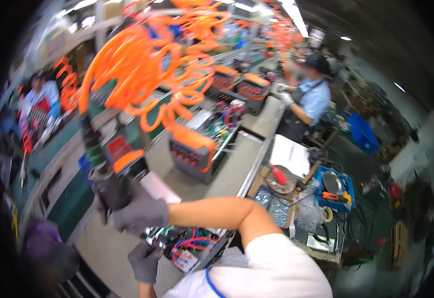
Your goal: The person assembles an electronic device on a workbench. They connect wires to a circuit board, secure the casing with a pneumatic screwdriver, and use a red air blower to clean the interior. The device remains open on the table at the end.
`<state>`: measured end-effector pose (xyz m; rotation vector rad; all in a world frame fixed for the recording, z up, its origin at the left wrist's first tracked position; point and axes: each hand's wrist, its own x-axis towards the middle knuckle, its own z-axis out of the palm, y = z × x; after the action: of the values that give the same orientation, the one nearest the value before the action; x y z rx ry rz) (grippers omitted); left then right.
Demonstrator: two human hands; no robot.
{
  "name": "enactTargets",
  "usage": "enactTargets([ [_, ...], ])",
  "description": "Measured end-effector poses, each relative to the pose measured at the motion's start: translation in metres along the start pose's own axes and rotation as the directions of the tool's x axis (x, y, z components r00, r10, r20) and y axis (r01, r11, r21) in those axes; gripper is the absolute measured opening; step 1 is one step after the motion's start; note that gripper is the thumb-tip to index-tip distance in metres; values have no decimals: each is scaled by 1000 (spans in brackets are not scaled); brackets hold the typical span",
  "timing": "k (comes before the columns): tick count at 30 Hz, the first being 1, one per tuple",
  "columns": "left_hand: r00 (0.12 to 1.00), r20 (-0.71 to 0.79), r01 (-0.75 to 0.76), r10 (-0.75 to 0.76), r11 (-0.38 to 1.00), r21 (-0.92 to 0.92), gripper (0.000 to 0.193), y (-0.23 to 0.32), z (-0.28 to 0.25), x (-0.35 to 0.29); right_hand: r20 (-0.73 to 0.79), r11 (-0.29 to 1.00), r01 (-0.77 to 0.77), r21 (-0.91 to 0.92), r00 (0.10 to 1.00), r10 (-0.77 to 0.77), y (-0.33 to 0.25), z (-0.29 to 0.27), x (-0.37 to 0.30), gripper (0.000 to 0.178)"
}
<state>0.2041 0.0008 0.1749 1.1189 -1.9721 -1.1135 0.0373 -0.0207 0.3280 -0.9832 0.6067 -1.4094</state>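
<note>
Raised at centre left, my right hand, in a grey glove, is closed round the dark body of an air screwdriver. An orange coiled air hose runs up from the tool's top. Lower down, my grey-gloved left hand has its fingers drawn together beside an opened machine chassis with red and blue wires and circuit boards. What those fingers hold, if anything, is too small to make out. The air screwdriver's lower end is hidden behind my right hand.
Ahead on the line stands a half-open machine with an orange-and-grey front panel. A co-worker in white gloves stands farther along. At right, a bench carries a blue tray, a hammer and bags of screws. A purple-capped person is at lower left.
</note>
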Motion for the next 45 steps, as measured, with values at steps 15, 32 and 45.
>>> enactTargets([
  [15, 962, -235, -157, 140, 986, -57, 33, -27, -45, -4, 29, 968, 130, -216, 992, -126, 34, 29, 32, 48],
  [32, 966, 227, 196, -127, -220, -956, 25, -77, -32, 11, 206, 956, 69, -285, 979, -9, 79, 55, 103, 50],
  [45, 924, -30, -216, -381, -457, -863, 10, -113, -38, 46, 290, 936, -17, -351, 949, 126, 149, 73, 171, 52],
])
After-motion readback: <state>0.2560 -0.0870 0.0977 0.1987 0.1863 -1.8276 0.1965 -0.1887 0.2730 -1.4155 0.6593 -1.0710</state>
